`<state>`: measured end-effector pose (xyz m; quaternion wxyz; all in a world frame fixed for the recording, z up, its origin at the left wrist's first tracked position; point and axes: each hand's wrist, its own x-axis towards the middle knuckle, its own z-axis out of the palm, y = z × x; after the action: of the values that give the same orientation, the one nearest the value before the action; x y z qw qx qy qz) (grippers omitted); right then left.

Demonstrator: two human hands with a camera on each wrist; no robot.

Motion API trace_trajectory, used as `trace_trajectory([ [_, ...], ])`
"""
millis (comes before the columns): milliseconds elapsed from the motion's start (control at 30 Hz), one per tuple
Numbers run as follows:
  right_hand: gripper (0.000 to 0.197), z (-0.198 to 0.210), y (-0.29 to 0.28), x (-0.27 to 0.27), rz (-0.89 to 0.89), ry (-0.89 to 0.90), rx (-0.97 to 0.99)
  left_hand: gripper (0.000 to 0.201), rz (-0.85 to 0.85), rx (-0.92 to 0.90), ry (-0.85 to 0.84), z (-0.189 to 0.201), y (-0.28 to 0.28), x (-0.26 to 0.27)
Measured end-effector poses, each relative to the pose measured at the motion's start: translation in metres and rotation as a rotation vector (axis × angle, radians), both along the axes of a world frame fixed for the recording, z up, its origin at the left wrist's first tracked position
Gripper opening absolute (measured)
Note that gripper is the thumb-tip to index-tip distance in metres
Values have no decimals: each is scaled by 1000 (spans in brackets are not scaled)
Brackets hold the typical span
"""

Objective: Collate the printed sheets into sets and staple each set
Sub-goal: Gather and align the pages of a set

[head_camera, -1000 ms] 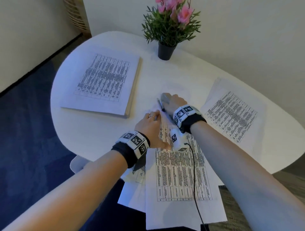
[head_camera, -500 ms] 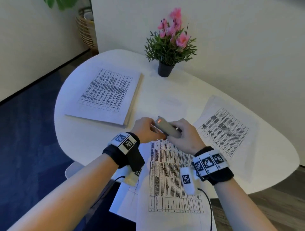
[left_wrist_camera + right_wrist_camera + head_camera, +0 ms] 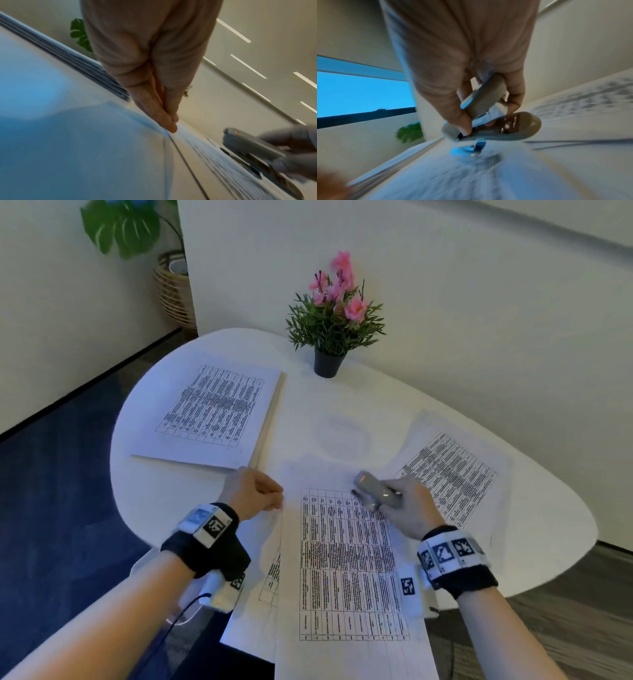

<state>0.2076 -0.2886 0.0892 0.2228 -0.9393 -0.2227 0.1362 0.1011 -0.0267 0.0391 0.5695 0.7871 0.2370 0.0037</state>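
A collated set of printed sheets [image 3: 346, 559] lies in front of me and hangs over the white table's near edge [image 3: 144, 508]. My left hand [image 3: 270, 498] is at the set's upper left edge. In the left wrist view its thumb and fingertips [image 3: 169, 124] are pressed together, pinching that edge. My right hand [image 3: 407, 508] grips a grey stapler [image 3: 375, 491] just above the set's top right part, nose pointing left. In the right wrist view the stapler [image 3: 484, 100] is gaping, its base [image 3: 518, 129] hanging over the blurred print.
A thick stack of printed sheets [image 3: 219, 409] lies at the table's far left. A thinner, loosely spread stack [image 3: 448, 470] lies on the right. A potted pink-flowered plant [image 3: 332, 337] stands at the back. More sheets [image 3: 270, 577] stick out under the set.
My right hand picked the stapler up from behind the set and carried it right, over the top of the set. My left hand slid from the top of the set to its left edge.
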Motion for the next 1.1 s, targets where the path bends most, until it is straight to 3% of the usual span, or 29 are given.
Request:
trace_trajectory([
  [67,13,-2,-15,17,-116,-80,4,11,68,-57,3,0,14,-10],
  [200,4,-8,-28,34,-303,-88,-117,5,156,-225,29,5,38,-36],
  [300,31,-12,-25,19,-420,-254,-110,6,259,-359,-3,6,58,-62],
  [367,32,-10,-20,-1,-433,-260,-23,6,300,-412,-3,6,72,-78],
  [433,55,-15,-16,-21,-381,-49,-75,9,338,-447,32,6,86,-92],
  [533,127,-27,-13,-43,-330,171,-484,28,456,-495,105,10,104,-109],
  [633,142,-25,-5,-56,-375,222,-502,42,584,-498,138,5,115,-124],
  [900,148,-27,13,-47,-330,235,-605,48,795,-433,205,-34,99,-133],
  [1033,115,-11,15,-55,-257,239,-556,78,730,-550,321,-57,85,-136],
  [1100,113,-9,17,-58,-284,258,-519,84,661,-576,362,-66,81,-137],
])
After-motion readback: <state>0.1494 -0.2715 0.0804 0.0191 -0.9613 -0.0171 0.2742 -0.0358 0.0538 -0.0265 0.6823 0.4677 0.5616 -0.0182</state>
